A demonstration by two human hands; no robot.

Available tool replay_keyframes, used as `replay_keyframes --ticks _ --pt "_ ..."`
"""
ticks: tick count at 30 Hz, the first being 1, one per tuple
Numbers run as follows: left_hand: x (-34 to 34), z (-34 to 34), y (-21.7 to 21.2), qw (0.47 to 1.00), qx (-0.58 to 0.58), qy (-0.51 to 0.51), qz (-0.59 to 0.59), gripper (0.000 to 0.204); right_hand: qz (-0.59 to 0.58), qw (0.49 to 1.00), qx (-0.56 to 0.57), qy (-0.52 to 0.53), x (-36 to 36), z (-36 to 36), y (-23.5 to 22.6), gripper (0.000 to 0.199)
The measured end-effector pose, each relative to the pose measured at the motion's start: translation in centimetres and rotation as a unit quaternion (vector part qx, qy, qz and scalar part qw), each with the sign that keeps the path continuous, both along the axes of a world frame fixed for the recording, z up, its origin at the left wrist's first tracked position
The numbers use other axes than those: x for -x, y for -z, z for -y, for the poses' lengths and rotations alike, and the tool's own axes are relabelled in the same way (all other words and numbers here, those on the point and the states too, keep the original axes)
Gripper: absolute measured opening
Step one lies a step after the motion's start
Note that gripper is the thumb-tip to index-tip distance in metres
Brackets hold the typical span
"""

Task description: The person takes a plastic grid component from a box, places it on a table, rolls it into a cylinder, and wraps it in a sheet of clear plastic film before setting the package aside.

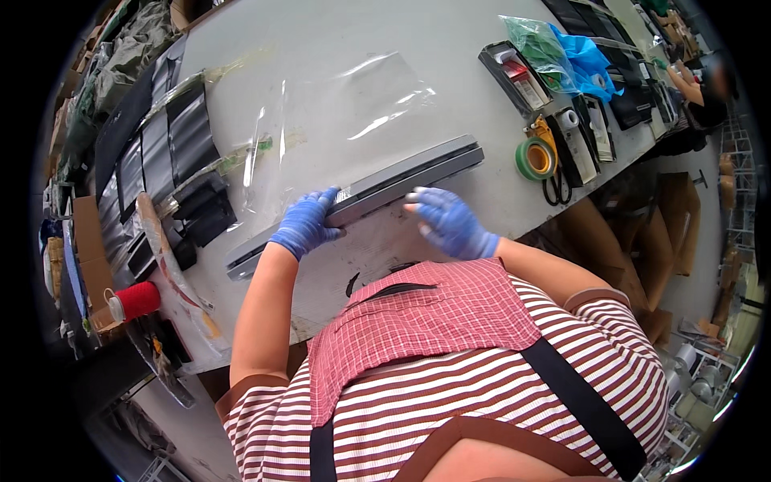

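Observation:
A long, narrow grey bar with a dark groove along it lies slanting across the table, its right end farther away. My left hand, in a blue glove, grips it left of its middle, with thumb and fingers on either side. Beyond the bar and partly under it spreads a clear plastic sheet or bag, wrinkled and shiny. My right hand, also gloved in blue with pale fingertips, hovers just on my side of the bar. Its fingers are apart and hold nothing.
At the right, green tape, black-handled scissors and narrow boxes line the table. Black sheets lie at the left, near a red thread spool. Another person's arm shows at far right.

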State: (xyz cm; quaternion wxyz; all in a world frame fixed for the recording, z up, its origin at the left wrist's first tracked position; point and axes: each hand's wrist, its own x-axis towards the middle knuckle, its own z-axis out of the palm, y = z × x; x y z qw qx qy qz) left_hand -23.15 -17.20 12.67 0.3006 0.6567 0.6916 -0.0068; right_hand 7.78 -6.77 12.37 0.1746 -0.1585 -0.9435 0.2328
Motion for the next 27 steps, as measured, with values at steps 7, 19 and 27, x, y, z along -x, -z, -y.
replay_keyframes --ticks 7,19,27 --pt "-1.8 2.3 0.9 0.987 0.029 0.007 0.159 0.085 0.174 0.97 -0.168 -0.016 5.3 2.5 2.7 0.067" --pt "3.0 8.1 3.3 0.983 -0.067 -0.099 0.139 0.048 0.38 0.903 -0.081 -0.181 9.3 -1.4 -1.2 0.083" --pt "4.0 11.7 -4.7 0.953 -0.17 -0.206 -0.142 0.031 0.403 0.874 0.085 -0.257 13.5 -6.2 1.0 0.087"
